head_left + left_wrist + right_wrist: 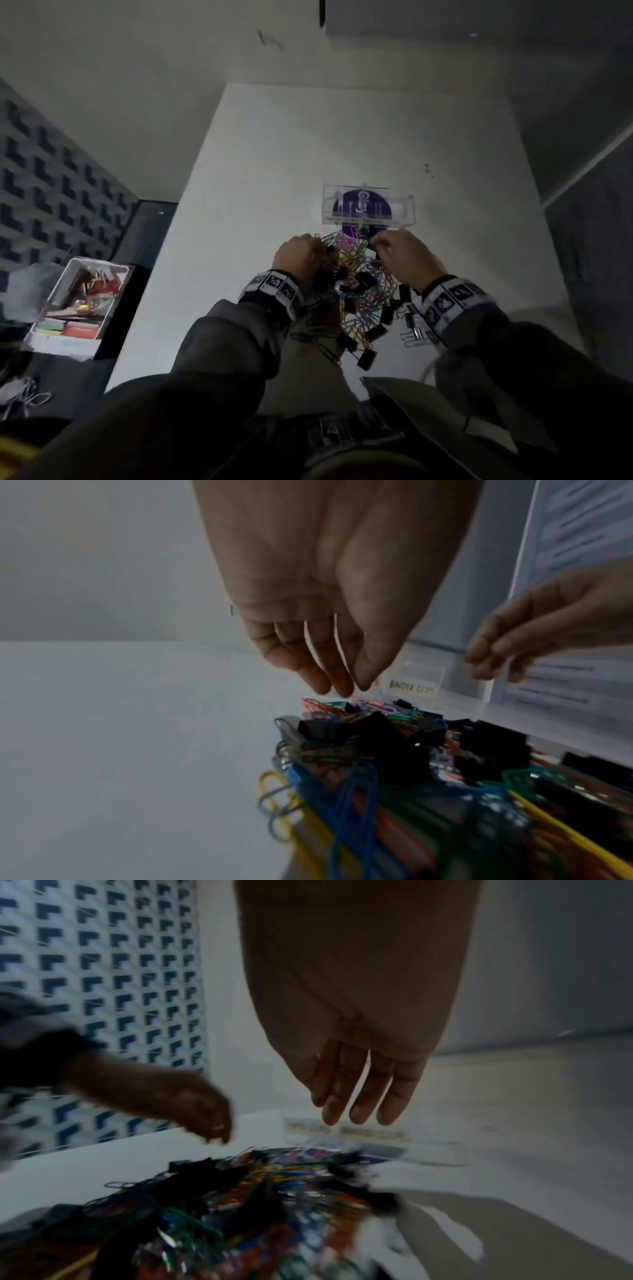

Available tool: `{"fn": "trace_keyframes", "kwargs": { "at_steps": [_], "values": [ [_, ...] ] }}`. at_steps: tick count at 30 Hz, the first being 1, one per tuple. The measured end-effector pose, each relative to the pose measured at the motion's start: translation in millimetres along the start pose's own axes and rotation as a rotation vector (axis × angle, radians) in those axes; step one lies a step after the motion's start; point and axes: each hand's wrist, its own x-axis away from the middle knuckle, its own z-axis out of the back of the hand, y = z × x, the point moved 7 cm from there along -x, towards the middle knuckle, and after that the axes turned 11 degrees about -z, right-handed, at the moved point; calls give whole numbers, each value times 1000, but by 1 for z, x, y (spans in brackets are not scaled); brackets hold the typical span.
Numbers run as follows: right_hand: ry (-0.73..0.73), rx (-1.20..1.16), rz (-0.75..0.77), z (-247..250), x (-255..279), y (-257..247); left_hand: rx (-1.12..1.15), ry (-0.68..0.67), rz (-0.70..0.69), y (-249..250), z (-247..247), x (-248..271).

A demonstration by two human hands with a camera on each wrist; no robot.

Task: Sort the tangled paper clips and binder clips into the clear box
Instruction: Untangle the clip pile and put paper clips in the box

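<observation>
- The left hand hangs over the far-left edge of the heap of clips, palm down. Its fingers point down, loosely extended, tips just above the topmost paper clips; they look released, and no clip shows between them.
- The right hand sits over the heap's far-right edge, just short of the clear box. In the right wrist view its fingers hang straight and slack, holding nothing.
- The heap of coloured paper clips and black binder clips lies on the white bench between both wrists; a few binder clips lie loose to its right.
- The box stands just beyond the heap; one compartment is labelled "BINDER CLIPS".
- Bare bench spreads left of the heap and beyond the box; its left edge is well apart from the hands.
</observation>
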Motion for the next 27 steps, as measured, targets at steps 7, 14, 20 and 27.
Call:
{"fn": "trace_keyframes", "kwargs": {
  "at_steps": [7, 14, 20, 27],
  "values": [
    [57, 186, -87, -41, -34, -16, -15, 7, 35, -13, -4, -30],
    [54, 262, -88, -61, -42, -11, -55, -30, 45, -20, -12, -17],
    [40, 243, -117, -54, -41, 2, -46, -5, 78, -30, -9, -4],
    [134, 0, -122, -19, -38, 3, -88, -17, 35, -17, -11, -43]
  ]
}}
